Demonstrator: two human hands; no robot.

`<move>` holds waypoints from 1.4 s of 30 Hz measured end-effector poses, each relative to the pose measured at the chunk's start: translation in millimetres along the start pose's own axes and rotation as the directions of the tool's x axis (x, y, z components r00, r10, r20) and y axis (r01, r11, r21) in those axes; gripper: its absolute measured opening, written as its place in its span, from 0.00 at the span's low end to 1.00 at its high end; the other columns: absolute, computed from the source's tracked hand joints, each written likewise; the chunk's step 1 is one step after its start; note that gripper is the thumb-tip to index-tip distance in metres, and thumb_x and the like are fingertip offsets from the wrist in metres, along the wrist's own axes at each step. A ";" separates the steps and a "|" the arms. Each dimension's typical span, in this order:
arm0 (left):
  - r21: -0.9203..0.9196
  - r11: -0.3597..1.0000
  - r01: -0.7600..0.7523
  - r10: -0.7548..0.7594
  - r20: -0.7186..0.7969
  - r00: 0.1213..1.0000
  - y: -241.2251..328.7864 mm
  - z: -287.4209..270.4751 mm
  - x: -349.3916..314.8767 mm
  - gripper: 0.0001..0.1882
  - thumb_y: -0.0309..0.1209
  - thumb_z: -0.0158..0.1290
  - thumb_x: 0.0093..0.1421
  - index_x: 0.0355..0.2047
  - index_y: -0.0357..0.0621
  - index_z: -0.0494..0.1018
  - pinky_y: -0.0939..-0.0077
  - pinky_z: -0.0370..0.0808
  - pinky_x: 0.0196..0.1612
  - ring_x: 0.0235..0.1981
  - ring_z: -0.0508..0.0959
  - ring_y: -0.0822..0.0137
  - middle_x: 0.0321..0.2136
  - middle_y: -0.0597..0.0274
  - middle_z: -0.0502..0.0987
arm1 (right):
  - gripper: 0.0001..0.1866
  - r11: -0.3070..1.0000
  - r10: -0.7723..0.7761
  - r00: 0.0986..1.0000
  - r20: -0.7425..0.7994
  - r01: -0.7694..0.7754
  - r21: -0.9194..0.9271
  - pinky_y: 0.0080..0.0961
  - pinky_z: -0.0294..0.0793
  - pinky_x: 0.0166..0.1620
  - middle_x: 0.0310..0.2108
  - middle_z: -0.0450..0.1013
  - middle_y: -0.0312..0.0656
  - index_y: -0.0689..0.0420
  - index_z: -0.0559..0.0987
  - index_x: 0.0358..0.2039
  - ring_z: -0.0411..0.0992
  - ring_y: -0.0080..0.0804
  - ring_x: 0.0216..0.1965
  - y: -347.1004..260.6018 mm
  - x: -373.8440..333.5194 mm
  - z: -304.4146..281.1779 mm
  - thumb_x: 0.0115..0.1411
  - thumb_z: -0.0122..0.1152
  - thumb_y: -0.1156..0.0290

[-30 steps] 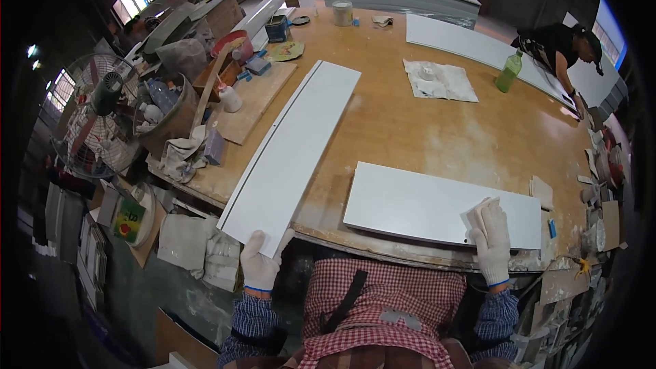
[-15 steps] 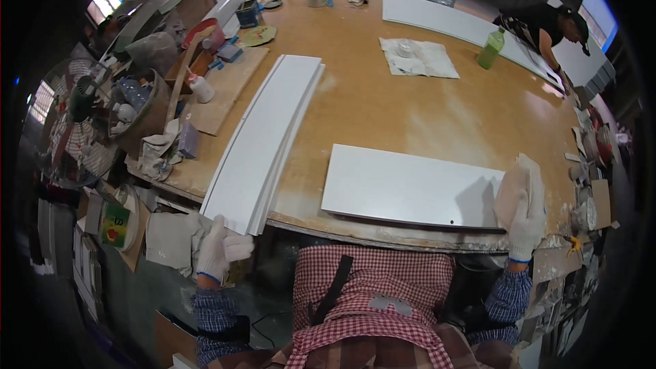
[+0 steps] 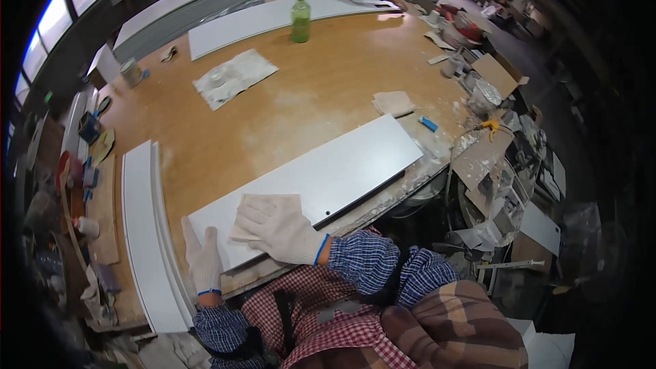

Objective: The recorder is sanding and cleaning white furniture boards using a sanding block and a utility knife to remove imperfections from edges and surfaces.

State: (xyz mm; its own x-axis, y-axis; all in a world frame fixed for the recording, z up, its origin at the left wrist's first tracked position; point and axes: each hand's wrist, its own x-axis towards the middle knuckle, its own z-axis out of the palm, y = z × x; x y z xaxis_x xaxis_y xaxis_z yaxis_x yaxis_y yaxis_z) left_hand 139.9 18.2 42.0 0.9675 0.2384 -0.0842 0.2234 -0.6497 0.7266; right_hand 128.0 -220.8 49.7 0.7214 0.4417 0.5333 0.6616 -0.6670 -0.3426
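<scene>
A long white panel lies slantwise along the table's near edge, with a small dark hole near its front side. My right hand, in a white knit glove, presses a folded pale cloth against the panel's left part, fingers stretched over it. At the panel's left end is my gloved left hand, its thumb apart from the fingers and nothing seen in it; the palm side is partly hidden. Left of that hand, a stack of long narrow white boards reaches past the table edge.
A green bottle stands near the far white panel, where another person's hand rests. A white sheet, a folded cloth and a small blue object lie on the table. Clutter crowds both sides.
The view has turned rightward. My right hand has gone with the cloth from the panel's right end to its left part. My left hand has moved from the stacked boards to the panel's left end.
</scene>
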 end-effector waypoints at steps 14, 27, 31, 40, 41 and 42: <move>0.028 0.987 -0.158 0.150 0.191 0.970 -41.5 -9.3 15.8 0.33 0.43 0.47 0.82 0.77 0.30 0.62 0.58 0.64 0.77 0.75 0.67 0.47 0.74 0.38 0.68 | 0.11 0.657 0.631 0.739 -0.235 -0.670 -0.345 0.57 0.72 0.53 0.44 0.77 0.45 0.48 0.85 0.42 0.73 0.53 0.50 144.4 -60.8 -88.0 0.63 0.63 0.60; 0.212 0.965 -0.156 0.115 0.195 0.974 -16.3 -17.6 5.3 0.31 0.43 0.44 0.83 0.76 0.31 0.65 0.60 0.58 0.81 0.77 0.64 0.47 0.76 0.39 0.66 | 0.15 0.689 0.346 0.869 -0.355 -0.492 -0.532 0.54 0.70 0.56 0.53 0.75 0.44 0.41 0.83 0.52 0.72 0.48 0.55 201.8 -94.6 -118.1 0.68 0.59 0.55; 0.255 0.946 -0.200 0.148 0.208 0.967 -25.3 -15.1 10.0 0.31 0.43 0.44 0.84 0.76 0.32 0.65 0.61 0.58 0.81 0.77 0.65 0.48 0.76 0.41 0.67 | 0.21 0.478 0.445 0.777 -0.445 -0.626 -0.616 0.54 0.69 0.62 0.54 0.75 0.43 0.40 0.84 0.59 0.71 0.48 0.61 206.3 -92.5 -109.5 0.68 0.58 0.54; 0.385 0.888 -0.251 0.156 0.261 0.953 -39.9 -19.7 13.8 0.29 0.40 0.41 0.84 0.75 0.30 0.66 0.60 0.60 0.80 0.75 0.67 0.47 0.74 0.37 0.68 | 0.16 0.887 0.378 0.924 -0.064 -0.381 -0.260 0.54 0.73 0.56 0.52 0.76 0.46 0.47 0.84 0.49 0.73 0.51 0.55 122.3 -75.3 -70.0 0.67 0.62 0.53; 0.345 0.914 -0.212 0.124 0.260 0.958 -38.9 -18.8 13.9 0.29 0.39 0.40 0.84 0.74 0.29 0.66 0.60 0.60 0.80 0.75 0.67 0.46 0.74 0.37 0.69 | 0.16 0.885 0.389 0.916 -0.093 -0.400 -0.236 0.54 0.72 0.55 0.52 0.76 0.45 0.47 0.84 0.48 0.72 0.50 0.55 139.6 -85.7 -87.8 0.67 0.61 0.53; 0.307 0.932 -0.191 0.116 0.247 0.962 -37.9 -16.7 14.2 0.29 0.39 0.40 0.84 0.74 0.29 0.66 0.60 0.60 0.80 0.75 0.67 0.46 0.74 0.37 0.68 | 0.15 0.804 0.521 0.848 -0.099 -0.526 -0.275 0.53 0.72 0.55 0.51 0.76 0.44 0.46 0.84 0.47 0.72 0.48 0.55 157.4 -96.3 -105.7 0.68 0.61 0.52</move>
State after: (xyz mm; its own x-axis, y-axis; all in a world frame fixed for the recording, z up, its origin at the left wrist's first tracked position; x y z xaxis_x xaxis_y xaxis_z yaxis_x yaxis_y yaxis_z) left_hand 143.2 58.2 24.7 0.9860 -0.0240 -0.1649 0.0598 -0.8728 0.4844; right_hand 141.0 -431.7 26.2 0.9360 -0.0325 0.3505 0.0962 -0.9342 -0.3435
